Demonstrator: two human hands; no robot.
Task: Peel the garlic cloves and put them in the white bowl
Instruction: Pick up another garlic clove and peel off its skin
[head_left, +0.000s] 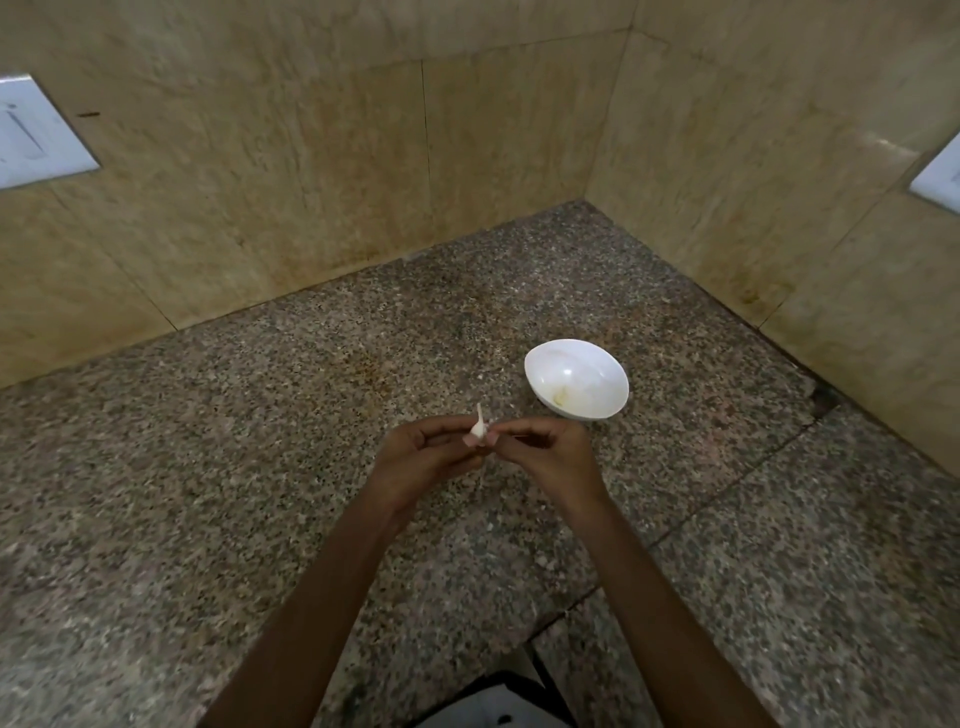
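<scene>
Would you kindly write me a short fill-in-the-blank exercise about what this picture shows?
1. Both hands, the left hand and the right hand, pinch one garlic clove held ____ the counter.
2. The white bowl stands to the ____ of the hands.
3. The bowl holds ____ pale clove.

Missing words: above; right; one

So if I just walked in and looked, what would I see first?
Probably the two hands meeting in the middle, the left hand and right hand pinching one small garlic clove with a papery tip sticking up. Next, the bright white bowl just beyond and to the right on the speckled counter, with a pale bit inside, likely a peeled clove.
</scene>
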